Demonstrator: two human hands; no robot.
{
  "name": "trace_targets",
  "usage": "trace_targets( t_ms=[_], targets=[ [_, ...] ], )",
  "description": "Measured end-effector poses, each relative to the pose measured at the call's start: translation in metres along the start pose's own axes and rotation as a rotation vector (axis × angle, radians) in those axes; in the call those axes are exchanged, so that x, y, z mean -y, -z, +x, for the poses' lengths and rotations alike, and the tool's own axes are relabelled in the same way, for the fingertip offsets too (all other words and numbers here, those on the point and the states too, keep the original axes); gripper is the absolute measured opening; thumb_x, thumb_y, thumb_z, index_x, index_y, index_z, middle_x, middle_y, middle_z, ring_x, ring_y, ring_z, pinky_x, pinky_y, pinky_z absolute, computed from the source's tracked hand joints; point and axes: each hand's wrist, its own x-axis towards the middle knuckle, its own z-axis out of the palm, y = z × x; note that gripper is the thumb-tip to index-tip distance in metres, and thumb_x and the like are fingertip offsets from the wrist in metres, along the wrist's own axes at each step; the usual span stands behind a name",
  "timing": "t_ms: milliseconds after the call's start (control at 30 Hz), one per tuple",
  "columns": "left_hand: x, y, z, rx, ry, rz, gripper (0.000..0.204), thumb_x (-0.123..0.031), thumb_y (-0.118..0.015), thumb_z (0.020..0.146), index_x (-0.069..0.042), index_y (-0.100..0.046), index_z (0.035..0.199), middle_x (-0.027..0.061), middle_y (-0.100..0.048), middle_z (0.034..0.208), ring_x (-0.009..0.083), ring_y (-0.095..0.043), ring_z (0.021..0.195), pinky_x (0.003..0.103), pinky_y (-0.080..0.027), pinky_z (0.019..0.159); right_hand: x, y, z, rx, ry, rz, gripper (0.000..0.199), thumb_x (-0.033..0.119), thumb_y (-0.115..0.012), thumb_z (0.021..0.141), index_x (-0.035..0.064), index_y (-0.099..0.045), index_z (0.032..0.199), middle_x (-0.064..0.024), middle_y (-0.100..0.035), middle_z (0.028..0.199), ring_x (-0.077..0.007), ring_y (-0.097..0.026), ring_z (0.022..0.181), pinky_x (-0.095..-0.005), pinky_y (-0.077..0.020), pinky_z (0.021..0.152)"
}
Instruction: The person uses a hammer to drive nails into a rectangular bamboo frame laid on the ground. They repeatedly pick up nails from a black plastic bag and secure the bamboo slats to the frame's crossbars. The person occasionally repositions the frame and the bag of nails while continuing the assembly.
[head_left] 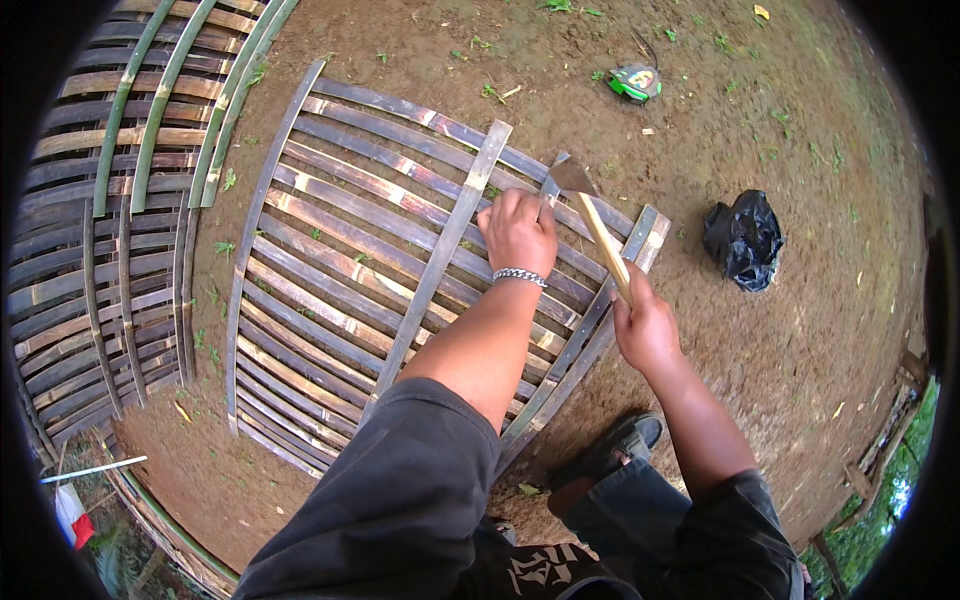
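Observation:
A panel of dark bamboo slats (345, 222) lies on the ground in front of me, joined by crosswise strips. My right hand (648, 322) grips the pale wooden handle of a hatchet (603, 237), its brown metal head over the far edge of the panel. Just left of that head, my left hand (520, 232) rests on the slats with its fingers curled closed. The tip of a narrow bamboo strip (552, 184) shows beyond these fingers, and my forearm covers the slats behind. Whatever the left fingers pinch is too small to make out.
More slatted bamboo panels (62, 240) lie at the left, with long green bamboo strips (150, 105) across them. A green and white tape measure (635, 83) sits on the soil at the far side. A crumpled black plastic bag (744, 240) lies to the right. My shoe (632, 446) is beside the panel's near-right edge.

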Motion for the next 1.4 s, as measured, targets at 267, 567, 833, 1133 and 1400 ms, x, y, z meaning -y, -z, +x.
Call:
trace_targets(
  t_ms=[267,567,833,1133,1400],
  targets=[
    [-0.002,0.001,-0.001,0.004,0.001,0.009,0.005,-0.013,-0.073,0.081,-0.012,-0.07,0.085,0.0035,-0.064,0.094,0.025,-0.062,0.097,0.042,-0.04,0.091,-0.004,-0.004,-0.001,-0.042,0.066,0.033,0.048,0.011,-0.062,0.096,0.0108,-0.047,0.141,-0.0291,-0.069,0.107,-0.0512,-0.066,0.098,-0.0549,-0.0547,0.084],
    [-0.001,-0.001,-0.007,0.033,0.005,0.008,0.009,-0.016,-0.074,0.082,-0.01,-0.069,0.085,0.0046,-0.064,0.097,0.0256,-0.061,0.1,0.043,-0.04,0.092,-0.003,0.002,-0.006,-0.061,0.011,0.059,0.053,0.009,-0.062,0.093,0.0154,-0.046,0.144,-0.0287,-0.069,0.102,-0.0491,-0.068,0.092,-0.0548,-0.056,0.08],
    [0.0,0.009,-0.002,0.035,-0.039,0.057,0.035,-0.017,-0.061,0.089,-0.006,-0.061,0.121,0.0154,-0.057,0.132,0.0348,-0.048,0.128,0.052,-0.03,0.11,-0.003,0.026,-0.017,-0.094,-0.08,0.118,0.052,0.012,-0.061,0.095,0.0142,-0.044,0.144,-0.0305,-0.068,0.107,-0.0506,-0.065,0.101,-0.0566,-0.0534,0.087],
    [0.003,0.019,-0.019,0.244,0.157,0.447,0.065,-0.033,-0.047,0.1,-0.001,-0.035,0.155,0.0238,-0.015,0.167,0.0384,-0.008,0.156,0.062,-0.003,0.122,-0.01,-0.003,-0.022,-0.014,-0.049,0.165,0.05,0.015,-0.061,0.097,0.0132,-0.044,0.144,-0.0299,-0.069,0.108,-0.051,-0.066,0.1,-0.0548,-0.055,0.086],
    [0.0,0.02,-0.012,0.266,0.158,0.427,0.062,-0.031,-0.049,0.099,-0.006,-0.038,0.155,0.024,-0.014,0.167,0.0402,-0.008,0.156,0.064,-0.005,0.121,-0.012,0.0,-0.008,-0.14,0.204,0.116,0.05,0.015,-0.061,0.097,0.0133,-0.045,0.144,-0.0292,-0.068,0.113,-0.0498,-0.067,0.097,-0.0542,-0.0562,0.083]
  ],
)
